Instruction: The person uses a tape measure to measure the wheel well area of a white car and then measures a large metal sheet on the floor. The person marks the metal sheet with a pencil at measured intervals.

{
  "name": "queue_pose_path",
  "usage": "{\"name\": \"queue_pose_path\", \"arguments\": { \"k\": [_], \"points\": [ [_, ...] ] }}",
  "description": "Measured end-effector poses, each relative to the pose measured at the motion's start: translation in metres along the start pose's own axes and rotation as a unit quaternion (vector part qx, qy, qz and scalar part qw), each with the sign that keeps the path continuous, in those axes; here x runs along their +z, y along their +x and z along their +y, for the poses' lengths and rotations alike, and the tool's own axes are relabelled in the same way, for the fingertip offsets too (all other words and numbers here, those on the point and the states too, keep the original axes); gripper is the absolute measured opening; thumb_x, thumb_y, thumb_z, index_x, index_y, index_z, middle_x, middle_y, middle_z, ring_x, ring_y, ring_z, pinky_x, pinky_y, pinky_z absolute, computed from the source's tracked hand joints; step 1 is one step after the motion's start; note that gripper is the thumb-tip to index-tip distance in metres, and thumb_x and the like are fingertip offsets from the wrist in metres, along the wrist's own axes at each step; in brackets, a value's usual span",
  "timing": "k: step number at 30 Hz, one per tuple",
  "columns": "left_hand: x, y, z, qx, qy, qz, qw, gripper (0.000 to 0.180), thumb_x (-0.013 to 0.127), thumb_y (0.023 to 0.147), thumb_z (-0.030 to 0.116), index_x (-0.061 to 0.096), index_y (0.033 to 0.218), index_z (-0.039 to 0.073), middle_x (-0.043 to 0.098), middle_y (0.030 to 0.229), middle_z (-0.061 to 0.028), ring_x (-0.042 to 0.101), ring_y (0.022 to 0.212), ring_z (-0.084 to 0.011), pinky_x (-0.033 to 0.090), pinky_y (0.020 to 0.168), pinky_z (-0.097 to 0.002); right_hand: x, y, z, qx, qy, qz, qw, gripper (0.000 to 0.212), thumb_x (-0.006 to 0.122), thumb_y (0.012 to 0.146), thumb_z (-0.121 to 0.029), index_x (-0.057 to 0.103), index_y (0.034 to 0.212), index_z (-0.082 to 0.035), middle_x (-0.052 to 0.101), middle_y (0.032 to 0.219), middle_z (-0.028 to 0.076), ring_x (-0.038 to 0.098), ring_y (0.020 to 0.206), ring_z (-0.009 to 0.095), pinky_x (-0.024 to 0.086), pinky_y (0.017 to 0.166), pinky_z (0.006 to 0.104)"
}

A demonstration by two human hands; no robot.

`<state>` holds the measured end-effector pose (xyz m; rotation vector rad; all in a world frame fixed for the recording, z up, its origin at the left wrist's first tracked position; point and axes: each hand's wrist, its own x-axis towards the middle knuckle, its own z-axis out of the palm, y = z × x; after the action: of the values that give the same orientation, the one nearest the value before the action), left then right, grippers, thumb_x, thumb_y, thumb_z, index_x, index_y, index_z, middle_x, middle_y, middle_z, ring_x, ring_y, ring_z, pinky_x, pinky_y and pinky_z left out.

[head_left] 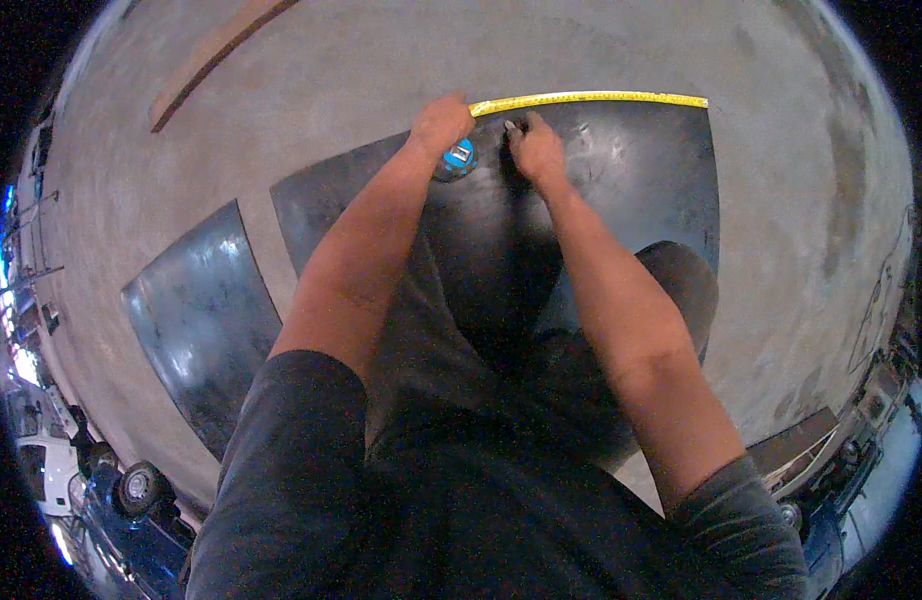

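Note:
A dark, glossy flat sheet [621, 150] lies on the floor under my arms. Along its far edge the yellow blade [581, 98] of a tape measure runs out to the far right corner. My left hand [443, 122] is closed on the tape measure [461, 154], whose round case is blue and black, where the blade leaves it. My right hand [541, 152] is just below the blade, over the sheet, with its fingers pinched together. A small pale tip shows at them, too small to name.
A second dark sheet [201, 310] lies to the left, across a narrow gap. A long brown strip [216, 55] rests on the concrete floor [361, 70] at the far left. My bent knee [681, 285] is over the sheet's right side. Vehicles [101, 490] stand at the lower left.

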<state>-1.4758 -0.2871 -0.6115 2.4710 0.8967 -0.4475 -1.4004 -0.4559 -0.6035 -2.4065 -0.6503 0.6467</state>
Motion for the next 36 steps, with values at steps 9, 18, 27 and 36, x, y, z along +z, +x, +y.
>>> {"name": "queue_pose_path", "arguments": {
  "k": [9, 18, 27, 36],
  "points": [
    [0.005, 0.004, -0.005, 0.032, -0.003, 0.038, 0.999, 0.026, 0.053, 0.082, 0.015, 0.063, 0.103, 0.003, 0.065, 0.106, -0.0225, 0.063, 0.098, -0.0419, 0.049, 0.085, -0.0510, -0.004, 0.006, -0.017, 0.008, -0.010, -0.011, 1.000, 0.036, 0.057, 0.090, -0.033, 0.057, 0.112, -0.005, 0.065, 0.104, 0.024, 0.061, 0.099, 0.044, 0.048, 0.086, 0.0524],
    [-0.009, -0.003, 0.005, -0.029, -0.013, -0.005, 0.999, 0.029, 0.055, 0.085, 0.018, 0.063, 0.110, 0.005, 0.064, 0.112, -0.0210, 0.061, 0.108, -0.0375, 0.048, 0.092, -0.0470, -0.003, 0.009, -0.020, 0.025, -0.010, -0.024, 0.999, 0.034, 0.057, 0.090, -0.034, 0.056, 0.114, -0.009, 0.065, 0.109, 0.021, 0.061, 0.102, 0.043, 0.047, 0.088, 0.0521],
    [-0.007, -0.003, 0.005, -0.024, -0.019, 0.003, 1.000, 0.029, 0.057, 0.084, 0.018, 0.063, 0.109, 0.006, 0.064, 0.112, -0.0212, 0.060, 0.108, -0.0375, 0.048, 0.091, -0.0473, 0.001, 0.012, -0.019, 0.037, -0.024, -0.012, 0.999, 0.036, 0.058, 0.090, -0.033, 0.055, 0.112, -0.005, 0.065, 0.104, 0.025, 0.061, 0.100, 0.044, 0.048, 0.086, 0.0523],
    [-0.005, -0.001, 0.004, -0.023, -0.025, -0.002, 0.999, 0.029, 0.055, 0.084, 0.017, 0.062, 0.111, 0.006, 0.064, 0.114, -0.0208, 0.060, 0.109, -0.0379, 0.048, 0.092, -0.0472, 0.012, 0.021, -0.005, 0.023, -0.006, 0.039, 0.999, 0.036, 0.060, 0.089, -0.033, 0.059, 0.105, 0.000, 0.067, 0.096, 0.021, 0.064, 0.090, 0.041, 0.050, 0.079, 0.0466]
  ]
}}
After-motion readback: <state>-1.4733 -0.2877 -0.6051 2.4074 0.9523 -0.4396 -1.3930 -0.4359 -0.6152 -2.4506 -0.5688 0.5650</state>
